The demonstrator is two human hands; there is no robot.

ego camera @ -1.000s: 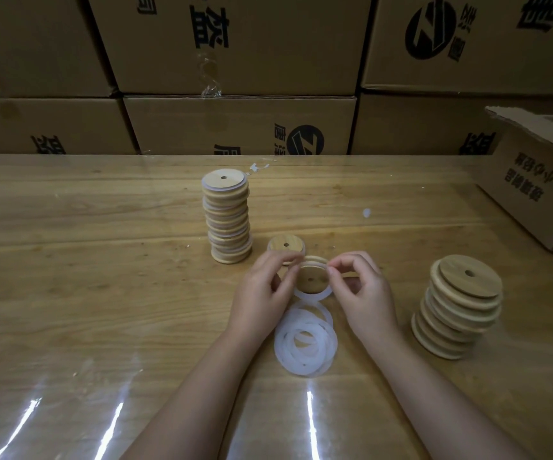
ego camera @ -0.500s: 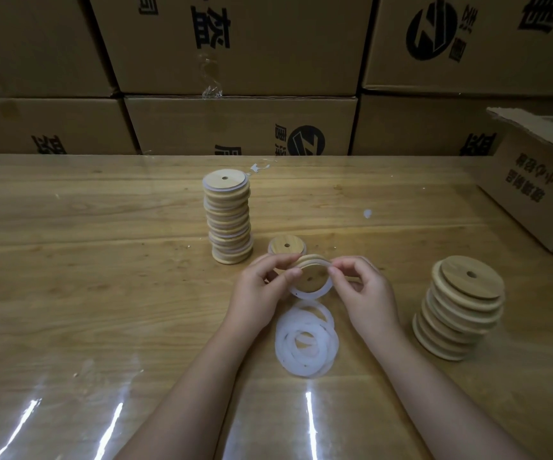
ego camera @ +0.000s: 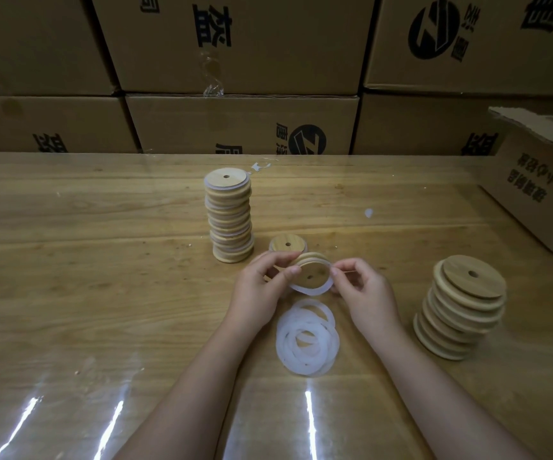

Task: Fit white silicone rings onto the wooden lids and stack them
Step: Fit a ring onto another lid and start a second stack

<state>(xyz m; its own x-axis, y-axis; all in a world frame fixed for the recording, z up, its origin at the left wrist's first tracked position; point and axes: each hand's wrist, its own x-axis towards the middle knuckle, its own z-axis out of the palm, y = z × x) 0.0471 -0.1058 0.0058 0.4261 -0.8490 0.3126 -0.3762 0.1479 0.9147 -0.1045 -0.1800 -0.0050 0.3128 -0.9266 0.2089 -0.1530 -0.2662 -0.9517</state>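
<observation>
Wooden lid (ego camera: 311,273) with one ring (ego camera: 308,289), both hands' fingers (ego camera: 291,269) pinching it; two stacks.

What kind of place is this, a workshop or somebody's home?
Probably a small packing or assembly workroom: printed cartons stacked along the wall, an open box, and piles of identical wooden lids on the table.

Tilted wooden lid (ego camera: 310,273), white ring (ego camera: 315,291) partly seated, above loose rings (ego camera: 307,336).
</observation>
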